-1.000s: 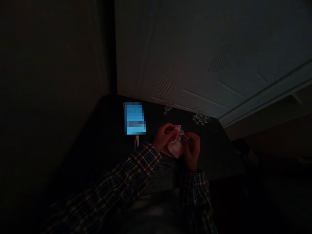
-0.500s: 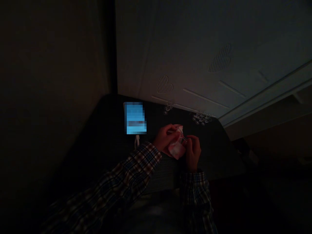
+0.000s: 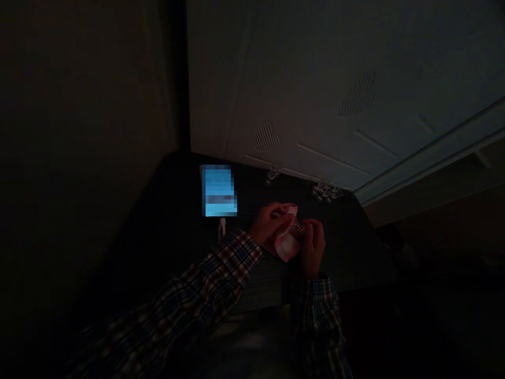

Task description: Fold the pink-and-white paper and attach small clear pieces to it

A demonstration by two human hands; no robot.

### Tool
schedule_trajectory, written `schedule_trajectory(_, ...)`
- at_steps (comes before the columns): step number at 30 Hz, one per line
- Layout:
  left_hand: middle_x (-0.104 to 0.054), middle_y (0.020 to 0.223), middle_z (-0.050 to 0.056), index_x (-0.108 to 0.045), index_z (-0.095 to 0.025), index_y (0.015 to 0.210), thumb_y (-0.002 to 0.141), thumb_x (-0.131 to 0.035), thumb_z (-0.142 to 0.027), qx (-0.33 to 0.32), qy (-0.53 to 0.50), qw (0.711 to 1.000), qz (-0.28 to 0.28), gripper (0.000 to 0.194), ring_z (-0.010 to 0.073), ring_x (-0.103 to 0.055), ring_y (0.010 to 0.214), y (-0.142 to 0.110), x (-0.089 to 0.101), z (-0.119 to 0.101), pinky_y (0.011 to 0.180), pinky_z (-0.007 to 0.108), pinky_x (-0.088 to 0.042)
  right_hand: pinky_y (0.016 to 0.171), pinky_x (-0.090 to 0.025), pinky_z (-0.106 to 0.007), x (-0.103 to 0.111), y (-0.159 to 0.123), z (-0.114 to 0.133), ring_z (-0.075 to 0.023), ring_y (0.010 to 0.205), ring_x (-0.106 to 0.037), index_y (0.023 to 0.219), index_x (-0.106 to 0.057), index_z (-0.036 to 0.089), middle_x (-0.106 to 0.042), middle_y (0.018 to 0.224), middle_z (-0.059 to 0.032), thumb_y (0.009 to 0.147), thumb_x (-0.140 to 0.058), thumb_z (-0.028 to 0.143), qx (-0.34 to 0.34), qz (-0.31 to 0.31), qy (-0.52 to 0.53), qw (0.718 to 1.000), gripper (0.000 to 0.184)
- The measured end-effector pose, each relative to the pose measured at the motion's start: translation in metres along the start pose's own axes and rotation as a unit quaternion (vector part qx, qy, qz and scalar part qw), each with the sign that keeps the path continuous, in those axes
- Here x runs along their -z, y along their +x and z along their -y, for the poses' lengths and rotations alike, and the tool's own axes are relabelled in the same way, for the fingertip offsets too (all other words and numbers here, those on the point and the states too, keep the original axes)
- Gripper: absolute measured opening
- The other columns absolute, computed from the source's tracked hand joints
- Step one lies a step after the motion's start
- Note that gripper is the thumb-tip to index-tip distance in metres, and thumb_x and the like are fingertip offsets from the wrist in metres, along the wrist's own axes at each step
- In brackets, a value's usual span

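Observation:
A soft pink cloth piece (image 3: 288, 246) is bunched between my hands just above the dark table. My left hand (image 3: 267, 225) is closed on its left side, fingers and thumb pinching the fabric. On the right, my right hand (image 3: 314, 246) has its fingertips pinched together on a small thin shiny piece (image 3: 300, 228) at the cloth's edge. The dim light does not let me tell what kind of piece this is. Beyond my hands lie a larger cluster of small shiny ring-like pieces (image 3: 326, 192) and a smaller cluster (image 3: 272, 175).
A lit phone-like screen (image 3: 219, 190), blurred out, lies left of my hands with a white cable (image 3: 222, 228) below it. Behind the dark table (image 3: 181, 210) stands a pale panel (image 3: 307, 95) with raised hearts. A wall (image 3: 87, 116) rises at left.
The pink cloth has shifted and refolded a little, its top edge and lower corner now lying differently. Both hands stay nearly in place with their pinches kept.

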State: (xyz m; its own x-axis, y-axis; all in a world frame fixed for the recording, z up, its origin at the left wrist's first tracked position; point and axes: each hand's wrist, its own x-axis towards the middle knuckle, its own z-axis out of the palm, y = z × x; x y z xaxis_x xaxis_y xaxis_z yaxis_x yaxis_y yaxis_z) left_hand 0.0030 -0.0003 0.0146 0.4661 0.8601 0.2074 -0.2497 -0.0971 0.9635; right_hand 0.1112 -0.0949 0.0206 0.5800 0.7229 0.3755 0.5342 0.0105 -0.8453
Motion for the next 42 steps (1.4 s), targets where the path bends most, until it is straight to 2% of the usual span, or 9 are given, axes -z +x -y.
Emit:
schedule_trajectory(3, -0.060, 0.091, 0.003, -0.053, -0.015, 0.067, 0.067, -0.058, -0.031, -0.002, -0.001, 1.000, -0.022, 0.017, 0.0144, -0.056, 0.081, 0.000, 0.000, -0.001, 0.072, 0.026, -0.044, 0.054, -0.041, -0.022, -0.002, -0.001, 0.004, -0.0114, 0.060, -0.054, 0.101, -0.050, 0.018, -0.059, 0.072, -0.0007, 0.084, -0.041, 0.033, 0.009, 0.018, 0.015, 1.000, 0.024)
schedule_trajectory(8, -0.060, 0.085, 0.002, -0.054, -0.016, 0.068, 0.069, -0.055, -0.036, 0.003, -0.004, 0.999, -0.048, 0.020, 0.0146, -0.055, 0.080, -0.001, 0.002, -0.004, 0.072, 0.027, -0.043, 0.067, -0.047, -0.029, -0.006, -0.004, 0.009, -0.0159, 0.080, -0.061, 0.116, -0.039, 0.020, -0.063, 0.094, -0.0069, 0.081, -0.047, 0.029, 0.014, 0.079, 0.079, 0.994, 0.038)
schedule_trajectory(11, -0.061, 0.083, 0.001, -0.053, -0.016, 0.067, 0.069, -0.056, -0.037, 0.021, -0.023, 0.999, -0.043, 0.021, 0.0147, -0.056, 0.078, -0.002, 0.002, -0.007, 0.072, 0.028, -0.044, 0.065, -0.048, -0.029, -0.006, -0.005, 0.008, -0.0166, 0.079, -0.062, 0.116, -0.039, 0.020, -0.064, 0.093, -0.0073, 0.080, -0.048, 0.028, 0.002, 0.071, 0.083, 0.994, 0.038)
schedule_trajectory(16, -0.062, 0.083, 0.002, -0.055, -0.016, 0.069, 0.068, -0.057, -0.034, 0.022, -0.040, 0.998, -0.039, 0.018, 0.0146, -0.057, 0.077, -0.002, 0.000, -0.009, 0.071, 0.028, -0.044, 0.066, -0.047, -0.029, -0.004, -0.004, 0.004, -0.0173, 0.082, -0.062, 0.111, -0.043, 0.019, -0.065, 0.092, -0.0068, 0.080, -0.048, 0.029, -0.002, 0.061, 0.063, 0.996, 0.033)
schedule_trajectory(19, -0.062, 0.090, 0.003, -0.056, -0.016, 0.069, 0.067, -0.058, -0.032, 0.021, -0.049, 0.998, -0.038, 0.016, 0.0153, -0.057, 0.081, -0.002, 0.000, -0.009, 0.074, 0.029, -0.043, 0.062, -0.046, -0.026, -0.003, -0.003, 0.004, -0.0153, 0.074, -0.061, 0.108, -0.045, 0.019, -0.065, 0.084, -0.0043, 0.081, -0.047, 0.031, -0.005, 0.053, 0.042, 0.998, 0.029)
schedule_trajectory(23, -0.061, 0.100, 0.005, -0.054, -0.016, 0.068, 0.067, -0.058, -0.030, 0.015, -0.063, 0.998, -0.028, 0.014, 0.0171, -0.055, 0.093, -0.003, -0.001, -0.011, 0.079, 0.030, -0.042, 0.056, -0.041, -0.023, -0.001, 0.000, 0.002, -0.0118, 0.060, -0.055, 0.087, -0.054, 0.017, -0.061, 0.070, -0.0005, 0.082, -0.044, 0.035, 0.002, 0.038, -0.007, 0.999, 0.021)
schedule_trajectory(27, -0.061, 0.103, 0.005, -0.054, -0.016, 0.070, 0.068, -0.057, -0.030, 0.015, -0.053, 0.998, -0.018, 0.015, 0.0167, -0.056, 0.090, -0.003, -0.001, -0.011, 0.076, 0.029, -0.043, 0.056, -0.039, -0.022, -0.001, 0.002, -0.001, -0.0111, 0.058, -0.051, 0.072, -0.054, 0.016, -0.057, 0.065, 0.0004, 0.084, -0.039, 0.036, 0.011, 0.029, -0.035, 0.999, 0.028)
schedule_trajectory(35, -0.061, 0.085, 0.001, -0.052, -0.016, 0.068, 0.070, -0.055, -0.034, 0.002, 0.007, 0.998, -0.063, 0.018, 0.0132, -0.055, 0.075, -0.003, 0.001, -0.008, 0.068, 0.025, -0.043, 0.066, -0.045, -0.026, -0.006, -0.001, 0.007, -0.0135, 0.075, -0.056, 0.108, -0.047, 0.019, -0.058, 0.086, -0.0030, 0.081, -0.047, 0.030, 0.027, 0.070, 0.032, 0.997, 0.029)
schedule_trajectory(42, -0.059, 0.078, 0.000, -0.053, -0.017, 0.069, 0.070, -0.054, -0.036, 0.011, -0.006, 0.998, -0.065, 0.019, 0.0120, -0.054, 0.072, -0.003, 0.003, -0.007, 0.068, 0.025, -0.043, 0.069, -0.045, -0.028, -0.006, -0.002, 0.008, -0.0144, 0.080, -0.057, 0.105, -0.047, 0.020, -0.059, 0.091, -0.0042, 0.078, -0.050, 0.028, 0.031, 0.074, 0.033, 0.996, 0.028)
